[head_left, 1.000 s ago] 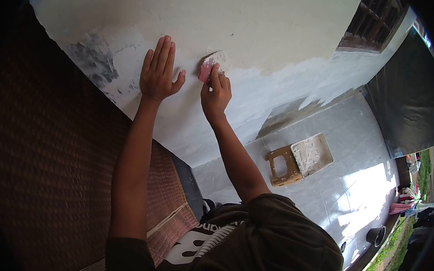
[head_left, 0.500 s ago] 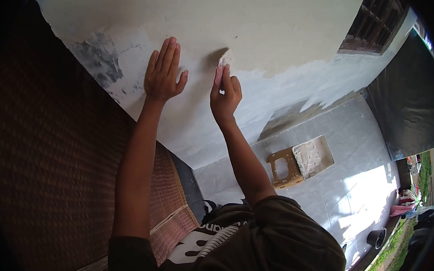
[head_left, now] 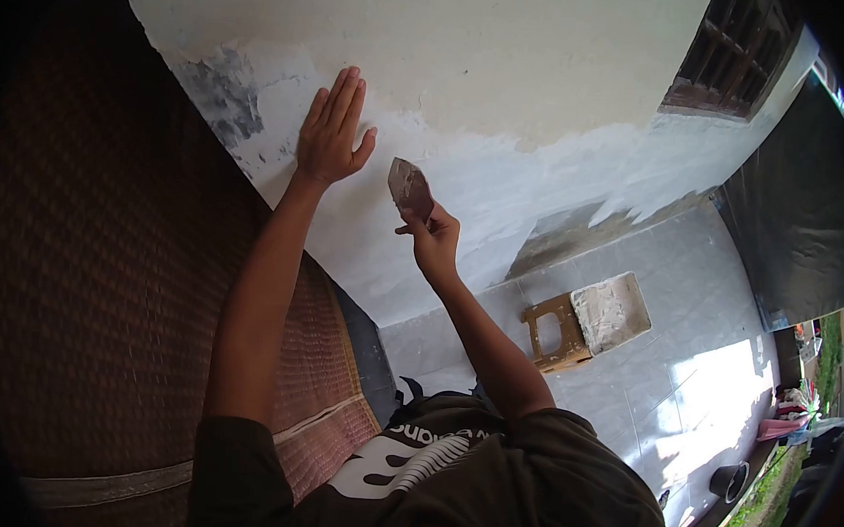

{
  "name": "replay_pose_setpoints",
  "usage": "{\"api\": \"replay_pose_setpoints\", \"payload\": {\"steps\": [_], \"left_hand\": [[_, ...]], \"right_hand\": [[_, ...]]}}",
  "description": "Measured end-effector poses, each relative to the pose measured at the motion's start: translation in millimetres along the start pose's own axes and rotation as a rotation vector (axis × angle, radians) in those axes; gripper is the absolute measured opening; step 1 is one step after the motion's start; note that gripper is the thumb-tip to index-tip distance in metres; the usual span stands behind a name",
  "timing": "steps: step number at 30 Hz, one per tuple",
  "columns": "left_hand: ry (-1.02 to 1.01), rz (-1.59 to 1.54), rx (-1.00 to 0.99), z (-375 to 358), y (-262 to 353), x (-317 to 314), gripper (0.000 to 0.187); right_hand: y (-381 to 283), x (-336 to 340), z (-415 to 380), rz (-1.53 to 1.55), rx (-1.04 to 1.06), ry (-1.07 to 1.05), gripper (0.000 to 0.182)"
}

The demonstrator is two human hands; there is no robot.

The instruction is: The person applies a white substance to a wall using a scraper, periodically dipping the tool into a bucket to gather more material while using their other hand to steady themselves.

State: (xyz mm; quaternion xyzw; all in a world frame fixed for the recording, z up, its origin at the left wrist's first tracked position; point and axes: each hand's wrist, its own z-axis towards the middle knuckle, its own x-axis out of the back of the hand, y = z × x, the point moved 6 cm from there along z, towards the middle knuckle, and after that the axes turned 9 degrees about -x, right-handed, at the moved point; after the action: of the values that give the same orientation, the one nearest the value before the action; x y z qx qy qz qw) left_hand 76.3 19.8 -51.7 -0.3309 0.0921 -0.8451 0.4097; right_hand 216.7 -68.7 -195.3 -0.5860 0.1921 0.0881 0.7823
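- Fingers (head_left: 338, 104) of the left hand (head_left: 328, 152) are stretched out straight and close together, thumb spread to one side; we find nothing held. The palm appears laid flat on the wall (head_left: 550, 64).
- Our right hand (head_left: 436, 249) has its fingers closed about the near end of a scraper (head_left: 409, 187), thumb on one side; the grip appears secure.
- We locate the scraper in front of the wall, below and to the right of the left hand, its broad face turned partly toward us. Whether its edge touches the wall, we cannot tell.
- White coating (head_left: 485, 185) covers the lower band of the wall unevenly. We note a dark patch (head_left: 227, 95) left of the left hand and a bare grey patch (head_left: 561, 235) near the floor (head_left: 647, 374).
- Paste (head_left: 607, 312) lies in a tray (head_left: 645, 301) next to a brown stool (head_left: 570, 332), well apart from both hands.
- We judge the step in hand to be working the coating with the scraper, the left hand bracing.
- In our judgement, the next move calls for the blade set flat at a low angle, with even pressure and a steady wrist.
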Motion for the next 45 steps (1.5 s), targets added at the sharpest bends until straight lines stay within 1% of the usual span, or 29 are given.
{"api": "replay_pose_setpoints", "payload": {"steps": [1,2,4,8,10,11,13,14,15,17,18,19,21,22,25,27,30,31,33,36,37,39,41,42,44,45], "left_hand": [[-0.004,-0.058,-0.009,-0.3,-0.3,2.5,0.067],[-0.005,-0.056,-0.011,1.1,-1.3,7.2,0.067],[0.003,-0.055,-0.078,8.6,-2.0,21.6,0.069],[-0.011,-0.007,-0.155,34.1,-18.4,46.9,0.068],[-0.025,0.010,-0.186,45.1,-26.2,52.6,0.067],[-0.043,0.025,-0.216,46.7,-28.4,52.8,0.067],[-0.073,0.039,-0.226,46.3,-30.9,50.6,0.066],[-0.099,0.049,-0.235,46.0,-32.0,46.9,0.065],[-0.100,0.045,-0.237,44.9,-32.9,44.4,0.065],[-0.085,0.078,-0.247,42.7,-33.9,41.0,0.069],[-0.088,0.073,-0.248,41.9,-35.0,39.0,0.069],[-0.075,0.067,-0.248,39.7,-36.3,38.8,0.069],[-0.064,0.058,-0.249,39.0,-37.3,39.4,0.069],[-0.051,0.058,-0.244,39.4,-37.6,40.1,0.069],[-0.034,0.073,-0.235,40.1,-36.7,40.7,0.067],[-0.036,0.090,-0.230,40.4,-37.2,40.7,0.065],[-0.026,0.089,-0.237,39.0,-36.7,42.3,0.065],[-0.029,0.093,-0.234,39.0,-37.1,42.1,0.065],[-0.028,0.097,-0.230,39.8,-37.3,42.0,0.064],[-0.044,0.111,-0.221,39.0,-38.0,41.6,0.064],[-0.038,0.107,-0.220,39.3,-37.6,42.0,0.064],[-0.033,0.099,-0.215,37.9,-35.8,41.5,0.064],[-0.028,0.082,-0.236,38.8,-36.2,41.8,0.066],[-0.026,0.081,-0.242,38.9,-35.8,41.5,0.066],[-0.041,0.092,-0.225,38.4,-36.6,40.4,0.066],[-0.040,0.091,-0.228,39.4,-37.1,40.2,0.066]], "right_hand": [[-12.8,4.9,2.1,0.068,-0.033,0.010,0.016],[-22.6,10.0,4.2,0.104,-0.061,0.007,0.016],[-36.5,18.2,8.9,0.152,-0.086,0.030,0.016],[-48.5,25.4,22.0,0.163,-0.010,0.049,0.015],[-57.1,26.2,30.7,0.048,0.150,0.096,0.021],[-57.5,23.3,37.2,0.052,0.150,0.094,0.021],[-73.9,16.9,36.2,-0.411,0.477,0.298,0.035],[-85.9,6.7,32.0,-0.579,0.556,0.338,0.048],[-83.8,2.1,35.6,-0.579,0.554,0.342,0.048],[-83.2,-13.0,43.9,-0.735,0.679,0.423,0.052],[-77.7,-19.5,51.3,-0.780,0.664,0.419,0.057],[-72.1,-25.6,57.8,-0.783,0.656,0.418,0.057],[-66.8,-39.4,68.4,-0.862,0.677,0.505,0.057],[-58.5,-45.4,74.5,-0.902,0.634,0.503,0.059],[-39.9,-63.3,76.5,-0.955,0.599,0.535,0.060],[-24.0,-73.7,71.2,-0.936,0.595,0.522,0.060],[-2.2,-90.4,49.0,-0.877,0.529,0.431,0.057],[1.5,-94.1,37.0,-0.860,0.592,0.430,0.058],[7.2,-94.5,11.4,-0.671,0.501,0.250,0.059],[-18.9,-74.8,-1.6,-0.625,0.522,0.225,0.060],[-36.7,-65.5,4.8,-0.647,0.568,0.274,0.066],[-68.7,-51.0,27.6,-0.697,0.714,0.379,0.067],[-80.6,-42.9,52.3,-0.790,0.764,0.478,0.064],[-79.5,-42.7,60.9,-0.789,0.765,0.483,0.064],[-67.4,-51.3,73.1,-0.968,0.748,0.527,0.060],[-57.0,-58.0,72.3,-0.948,0.748,0.526,0.057]]}}
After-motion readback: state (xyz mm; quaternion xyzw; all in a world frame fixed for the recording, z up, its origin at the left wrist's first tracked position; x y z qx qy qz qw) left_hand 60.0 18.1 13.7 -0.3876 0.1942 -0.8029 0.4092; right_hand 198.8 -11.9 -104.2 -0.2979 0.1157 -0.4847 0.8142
